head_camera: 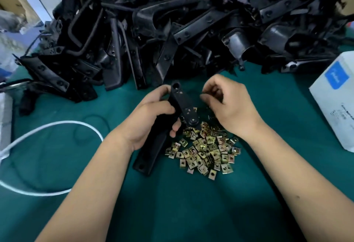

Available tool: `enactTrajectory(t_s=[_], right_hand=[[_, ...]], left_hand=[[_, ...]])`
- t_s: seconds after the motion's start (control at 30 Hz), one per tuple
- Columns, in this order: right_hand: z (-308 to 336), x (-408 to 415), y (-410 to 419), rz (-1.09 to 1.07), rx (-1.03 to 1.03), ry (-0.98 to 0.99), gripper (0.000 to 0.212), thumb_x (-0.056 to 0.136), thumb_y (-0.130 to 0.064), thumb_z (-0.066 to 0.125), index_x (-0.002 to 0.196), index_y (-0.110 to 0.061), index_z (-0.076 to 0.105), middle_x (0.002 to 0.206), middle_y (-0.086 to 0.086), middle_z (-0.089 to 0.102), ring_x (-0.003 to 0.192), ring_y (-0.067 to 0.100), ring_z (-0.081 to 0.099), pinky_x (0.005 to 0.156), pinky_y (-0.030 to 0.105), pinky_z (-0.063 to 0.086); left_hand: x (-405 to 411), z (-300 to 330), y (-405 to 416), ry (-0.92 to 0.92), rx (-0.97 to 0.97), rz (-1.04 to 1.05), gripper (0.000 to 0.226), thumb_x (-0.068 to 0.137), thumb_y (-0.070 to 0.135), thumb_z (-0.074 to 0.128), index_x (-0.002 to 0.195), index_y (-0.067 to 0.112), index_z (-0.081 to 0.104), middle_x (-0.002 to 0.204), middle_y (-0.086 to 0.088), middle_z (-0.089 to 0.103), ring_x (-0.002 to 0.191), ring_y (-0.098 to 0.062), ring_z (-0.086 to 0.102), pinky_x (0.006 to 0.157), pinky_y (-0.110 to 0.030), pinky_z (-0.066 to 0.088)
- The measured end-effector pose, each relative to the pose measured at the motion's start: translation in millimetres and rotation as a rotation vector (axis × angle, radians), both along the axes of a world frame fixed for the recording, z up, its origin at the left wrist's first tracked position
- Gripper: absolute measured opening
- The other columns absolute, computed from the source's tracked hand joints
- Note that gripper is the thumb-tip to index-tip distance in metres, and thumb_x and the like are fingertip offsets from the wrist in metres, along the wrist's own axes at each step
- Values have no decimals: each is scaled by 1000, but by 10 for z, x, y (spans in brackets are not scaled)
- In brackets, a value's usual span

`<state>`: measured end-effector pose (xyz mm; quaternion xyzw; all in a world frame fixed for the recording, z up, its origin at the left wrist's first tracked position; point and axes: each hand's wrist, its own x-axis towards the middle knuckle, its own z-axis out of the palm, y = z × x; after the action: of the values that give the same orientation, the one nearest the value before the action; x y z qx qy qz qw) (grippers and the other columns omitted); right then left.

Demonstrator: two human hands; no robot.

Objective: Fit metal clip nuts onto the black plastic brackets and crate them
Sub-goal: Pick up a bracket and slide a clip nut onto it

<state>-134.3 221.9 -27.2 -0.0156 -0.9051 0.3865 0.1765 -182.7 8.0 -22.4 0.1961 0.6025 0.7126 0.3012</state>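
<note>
Left hand (153, 115) fingers curled round a black bracket (180, 103), held tilted over the counter (191, 203) | right hand (229, 103) fingers bunched, pinching something too small to tell | clip nuts (206, 153) heaped just below | bracket pile (172, 30) behind | white box (335, 98) at right edge, blue label unreadable | white cable (57, 124) left.

Two bare forearms, no sleeves, gloves, rings or watch; left hand (153, 115), right hand (229, 103).
</note>
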Motion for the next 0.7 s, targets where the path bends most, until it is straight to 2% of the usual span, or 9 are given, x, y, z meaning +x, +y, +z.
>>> enactTrajectory(t_s=[0.07, 0.13, 0.23, 0.33, 0.4, 0.5, 0.7], right_hand=[[-11, 5, -24, 34, -231, 30, 8, 95, -16, 72, 98, -22, 70, 85, -9, 70, 77, 5, 64, 69, 23, 50], [-5, 11, -53, 95, -423, 17, 9, 97, -16, 71, 100, -23, 75, 82, -7, 71, 70, 5, 61, 62, 23, 48], [21, 30, -73, 147, -613, -22, 13, 97, -13, 71, 98, -23, 80, 76, -1, 68, 67, 15, 56, 58, 26, 49], [65, 49, -90, 192, -700, -89, 21, 97, -6, 68, 101, -22, 81, 91, 17, 73, 78, 22, 62, 68, 28, 55], [109, 69, -94, 235, -748, -117, 24, 97, 1, 65, 103, -17, 79, 98, 17, 75, 83, 20, 64, 67, 25, 55], [149, 87, -108, 255, -781, -125, 19, 94, 6, 66, 100, -10, 74, 86, 6, 74, 73, 17, 65, 60, 23, 53], [177, 105, -148, 183, -913, -190, 7, 93, 3, 68, 95, -3, 71, 81, 9, 75, 68, 17, 70, 54, 22, 54]], left_hand=[[0, 8, -2, -21, 23, -25, 44, 84, 8, 53, 127, -1, 50, 84, -16, 63, 60, -25, 50, 51, -32, 43], [-11, 3, -15, -20, 42, -51, 48, 90, 13, 55, 138, 8, 51, 85, -14, 62, 61, -25, 49, 51, -31, 43], [-18, 0, -23, -10, 63, -54, 41, 97, 19, 59, 138, 13, 55, 85, -10, 63, 61, -24, 49, 50, -30, 44], [-20, -6, -22, -18, 44, -46, 39, 97, 20, 63, 134, 13, 57, 86, -12, 64, 61, -25, 50, 51, -31, 46], [-17, -6, -24, -8, 25, -59, 37, 97, 21, 64, 132, 13, 57, 87, -13, 65, 61, -26, 52, 52, -31, 48], [-22, -7, -31, 1, -1, -67, 38, 96, 24, 68, 131, 14, 58, 90, -16, 65, 62, -25, 57, 54, -32, 52], [-24, -13, -25, 35, -27, -67, 39, 96, 25, 67, 132, 14, 59, 92, -19, 66, 61, -26, 58, 54, -31, 53]])
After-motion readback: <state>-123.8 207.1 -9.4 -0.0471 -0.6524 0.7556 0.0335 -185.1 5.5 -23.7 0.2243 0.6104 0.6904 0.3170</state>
